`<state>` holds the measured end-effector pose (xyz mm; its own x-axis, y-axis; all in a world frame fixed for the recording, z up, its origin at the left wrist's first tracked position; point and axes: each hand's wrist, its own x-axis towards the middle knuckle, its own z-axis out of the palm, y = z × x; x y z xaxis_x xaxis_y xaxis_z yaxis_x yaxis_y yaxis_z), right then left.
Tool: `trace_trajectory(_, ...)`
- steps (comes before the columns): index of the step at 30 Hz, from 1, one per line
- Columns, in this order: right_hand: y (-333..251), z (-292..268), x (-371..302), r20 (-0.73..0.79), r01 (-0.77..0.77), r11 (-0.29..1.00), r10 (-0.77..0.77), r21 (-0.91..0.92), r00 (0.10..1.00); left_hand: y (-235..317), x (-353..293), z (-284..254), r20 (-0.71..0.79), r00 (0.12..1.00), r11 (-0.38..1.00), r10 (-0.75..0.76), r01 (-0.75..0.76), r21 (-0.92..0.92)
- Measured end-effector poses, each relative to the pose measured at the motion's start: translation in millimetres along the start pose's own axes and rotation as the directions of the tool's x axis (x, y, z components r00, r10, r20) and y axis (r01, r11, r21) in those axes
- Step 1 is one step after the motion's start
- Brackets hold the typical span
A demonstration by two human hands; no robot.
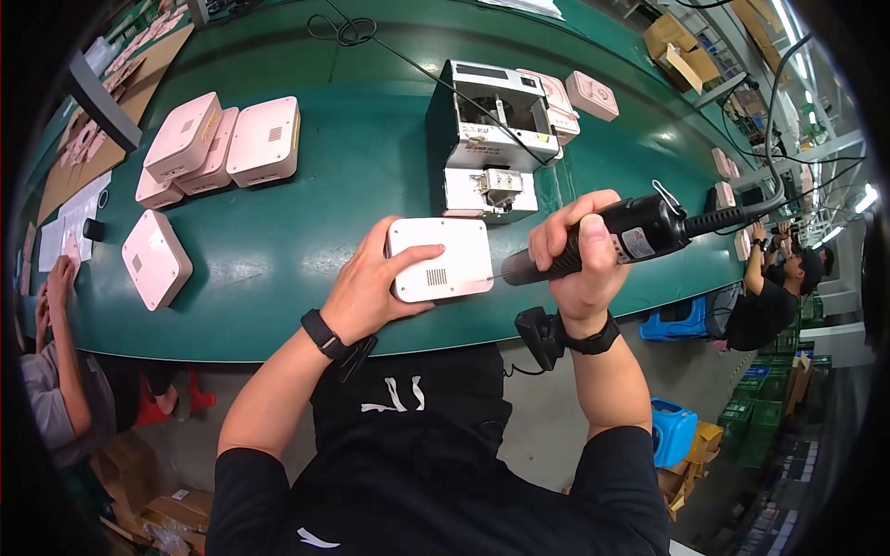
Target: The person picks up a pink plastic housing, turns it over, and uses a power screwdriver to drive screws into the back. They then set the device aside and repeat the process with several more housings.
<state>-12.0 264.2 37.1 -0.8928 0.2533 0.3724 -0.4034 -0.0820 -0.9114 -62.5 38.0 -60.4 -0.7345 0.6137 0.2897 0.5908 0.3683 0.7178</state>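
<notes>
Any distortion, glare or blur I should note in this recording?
Head view: the green table's near edge bows with the fisheye and black fills the corners; head view: ceiling lights at far right burn out white; head view: the pale box under the left hand stays clear enough to show its vent slots.

Bare fingers (417, 254) hide parts of the white rounded-square plastic case (461, 246) and, right of it, of the black cylindrical electric screwdriver (653, 224).

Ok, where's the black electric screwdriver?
Head view, right of centre: the screwdriver is in the grip of the right hand, its tip at the bottom-right corner of the pale box.
</notes>
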Motion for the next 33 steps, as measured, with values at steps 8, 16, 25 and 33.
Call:
trace_trajectory(8,-3.8,3.7,6.9,0.092,0.014,0.999,-0.011,-0.039,0.996,0.9,-0.1,-1.1,-0.009,1.000,1.000,-0.007,0.007,0.025)
trace_trajectory(16,-18.1,13.6,74.3,-0.062,0.261,0.962,-0.266,-0.076,0.962,3.2,-1.4,-0.9,0.012,1.000,1.000,-0.018,0.018,0.013)
trace_trajectory(25,-22.5,23.3,24.4,0.035,-0.005,0.999,0.003,0.053,0.999,-1.2,-3.1,-1.6,-0.018,1.000,1.000,-0.018,0.018,-0.001)
trace_trajectory(33,-9.5,36.9,-6.9,0.179,0.013,0.995,-0.031,0.100,0.983,-3.2,-4.4,2.3,-0.031,1.000,1.000,-0.002,0.001,-0.008)
